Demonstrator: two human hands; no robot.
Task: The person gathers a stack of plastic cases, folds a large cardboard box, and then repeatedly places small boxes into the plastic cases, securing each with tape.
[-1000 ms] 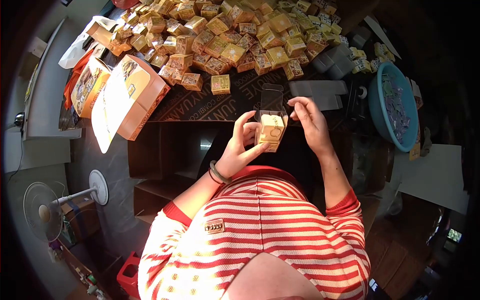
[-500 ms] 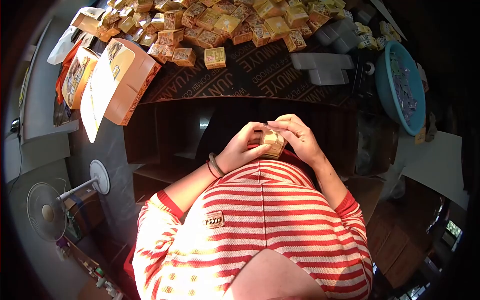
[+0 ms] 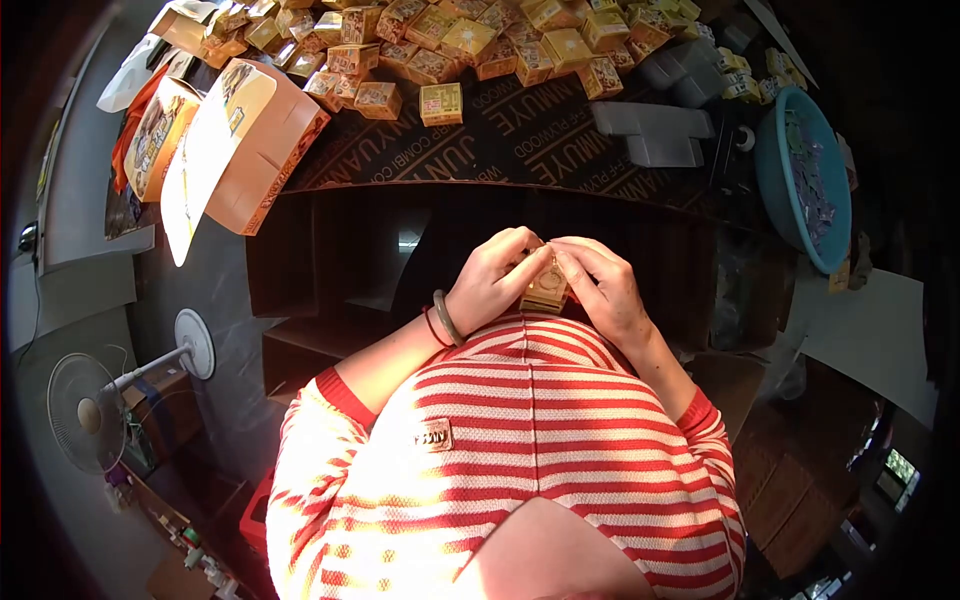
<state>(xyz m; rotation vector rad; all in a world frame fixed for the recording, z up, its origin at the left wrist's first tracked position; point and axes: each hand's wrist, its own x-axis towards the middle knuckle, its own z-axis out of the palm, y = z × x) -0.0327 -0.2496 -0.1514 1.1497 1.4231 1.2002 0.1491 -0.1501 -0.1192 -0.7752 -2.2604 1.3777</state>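
A small yellow box (image 3: 547, 287) is held close against the striped sweater, between both hands. My left hand (image 3: 496, 272) grips its left and upper side, thumb and fingers closed at the top edge. On the other side, my right hand (image 3: 606, 284) pinches the same top edge, its fingertips nearly touching those of the left. What the fingertips cover at the top of the box is hidden. Beyond the hands, a pile of similar small yellow printed boxes (image 3: 468, 42) lies on the dark plywood table (image 3: 400, 150), with one box (image 3: 441, 104) near its front.
An open orange-and-white carton (image 3: 262, 140) stands at the table's left. Toward the right are clear plastic pieces (image 3: 655, 134) and a blue basin (image 3: 770, 180) holding small packets. A white fan (image 3: 88, 412) stands at lower left, and a cardboard box (image 3: 285, 250) sits below the table edge.
My left hand has moved up from the box's side to its top edge, and its fingers now meet those of my right hand. The view has shifted slightly.
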